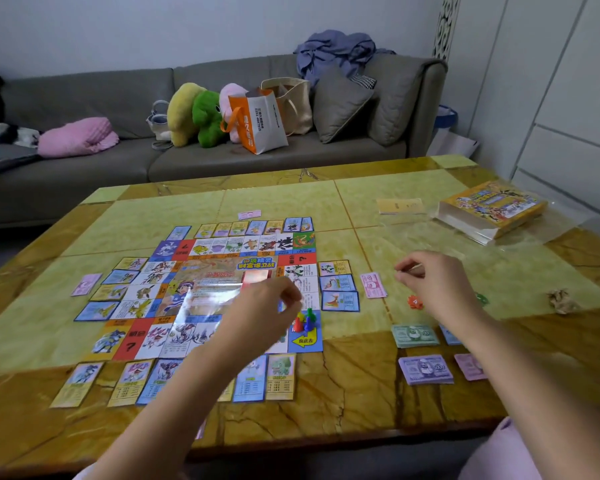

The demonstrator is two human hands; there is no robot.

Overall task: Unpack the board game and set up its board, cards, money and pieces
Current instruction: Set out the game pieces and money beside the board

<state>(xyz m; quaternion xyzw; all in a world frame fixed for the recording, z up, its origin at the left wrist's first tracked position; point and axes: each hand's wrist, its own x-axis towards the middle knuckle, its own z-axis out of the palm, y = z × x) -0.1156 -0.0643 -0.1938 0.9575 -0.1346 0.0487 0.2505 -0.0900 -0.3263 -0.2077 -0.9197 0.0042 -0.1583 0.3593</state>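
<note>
Board (201, 292) laid centre-left on table (326, 202) | pawns (303, 320) on its near-right corner | left hand (264, 306) curled beside pawns, grasp indeterminate | right hand (433, 282) fingertips pinched, right of board, contents indeterminate | banknotes (425, 368) near right

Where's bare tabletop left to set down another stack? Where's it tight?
Free: the far strip between the far card row and the sofa-side edge of the table; the front patch between the near card row and the purple money stack; the middle between the pink bill and the game box. Tight: around the board, and by the green money stack.
</note>
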